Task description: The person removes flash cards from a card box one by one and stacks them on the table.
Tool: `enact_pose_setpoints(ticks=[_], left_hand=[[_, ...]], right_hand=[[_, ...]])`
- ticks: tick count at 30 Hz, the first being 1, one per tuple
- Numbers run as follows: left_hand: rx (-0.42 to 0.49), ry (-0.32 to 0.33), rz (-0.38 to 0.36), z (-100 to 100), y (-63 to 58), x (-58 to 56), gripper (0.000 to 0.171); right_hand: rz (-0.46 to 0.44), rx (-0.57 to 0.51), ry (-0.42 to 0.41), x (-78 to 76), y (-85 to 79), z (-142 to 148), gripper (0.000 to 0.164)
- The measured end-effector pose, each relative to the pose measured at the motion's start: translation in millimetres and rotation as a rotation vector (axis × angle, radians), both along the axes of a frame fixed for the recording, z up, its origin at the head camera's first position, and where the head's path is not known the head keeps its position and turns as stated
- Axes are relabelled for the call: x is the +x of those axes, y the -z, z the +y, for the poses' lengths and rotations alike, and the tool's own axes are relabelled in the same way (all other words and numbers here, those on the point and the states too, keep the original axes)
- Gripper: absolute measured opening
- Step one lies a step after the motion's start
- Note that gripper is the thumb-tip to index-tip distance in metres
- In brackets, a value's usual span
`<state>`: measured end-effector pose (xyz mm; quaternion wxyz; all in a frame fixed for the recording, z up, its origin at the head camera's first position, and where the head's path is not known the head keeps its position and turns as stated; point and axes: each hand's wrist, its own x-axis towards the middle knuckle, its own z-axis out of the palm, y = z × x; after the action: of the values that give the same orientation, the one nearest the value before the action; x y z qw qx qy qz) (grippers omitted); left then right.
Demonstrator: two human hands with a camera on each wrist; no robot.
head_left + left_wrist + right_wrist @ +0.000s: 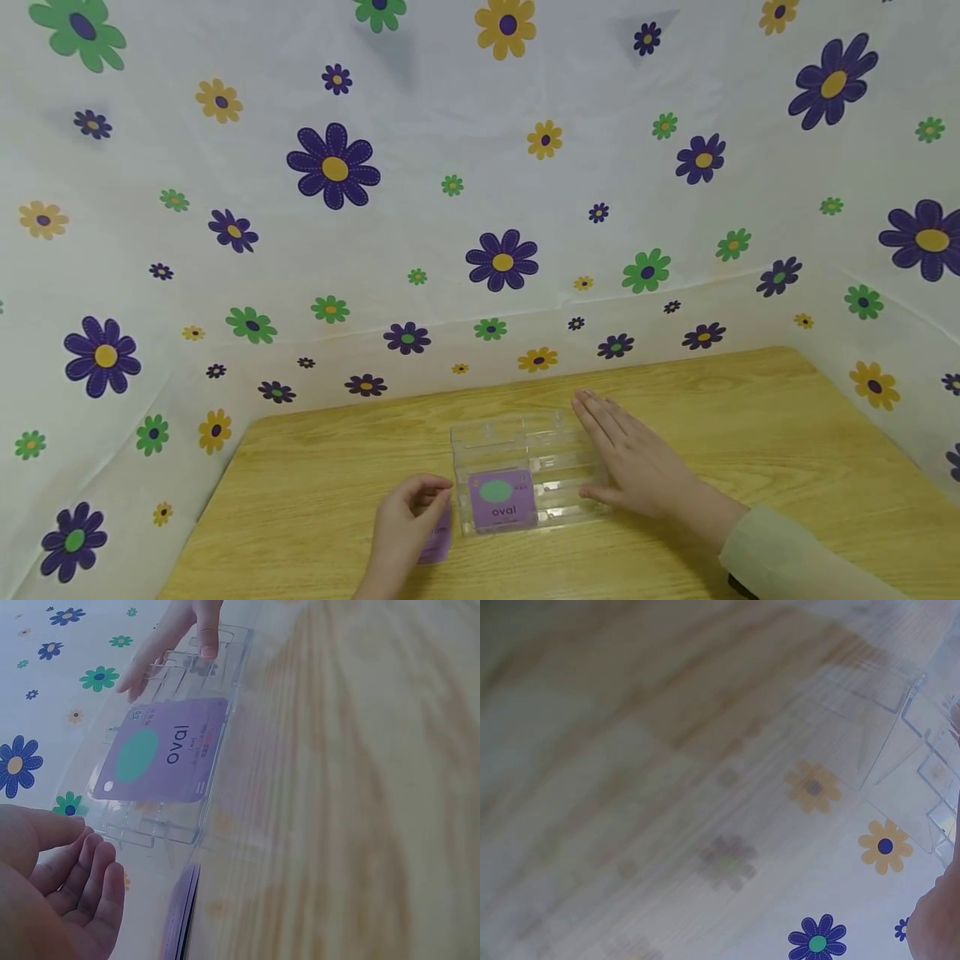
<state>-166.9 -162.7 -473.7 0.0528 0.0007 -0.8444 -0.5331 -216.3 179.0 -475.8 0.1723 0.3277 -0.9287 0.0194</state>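
A clear plastic stepped rack (487, 455) stands on the table. In its lower left part leans a purple card (502, 512) with a green oval and the word "oval". My left hand (401, 525) hovers over a small stack of purple cards (437, 546) left of the rack, partly covering it. The left wrist view shows this hand (67, 885) with loosely bent fingers and nothing between them; the cards (180, 915) lie beyond it. Along the rack's right side rests my right hand (637, 462), fingers straight, thumb spread toward the front.
The wood-grain table (315, 483) ends at a white cloth (420, 125) printed with flowers, which rises behind it and on both sides. A dark object (741, 587) shows under the right sleeve (780, 554).
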Motion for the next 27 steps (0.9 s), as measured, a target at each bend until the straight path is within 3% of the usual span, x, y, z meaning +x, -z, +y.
enact_pose_setpoints(ticks=[16, 27], left_hand=[[0.017, 0.015, -0.011, 8.0, -1.9, 1.0, 0.012], [0.028, 0.029, 0.021, 10.1, 1.4, -2.5, 0.010]], right_hand=[[0.014, -0.019, -0.010, 1.1, 1.9, 1.7, 0.120], [0.019, -0.033, -0.019, 1.2, 2.5, 1.9, 0.119]])
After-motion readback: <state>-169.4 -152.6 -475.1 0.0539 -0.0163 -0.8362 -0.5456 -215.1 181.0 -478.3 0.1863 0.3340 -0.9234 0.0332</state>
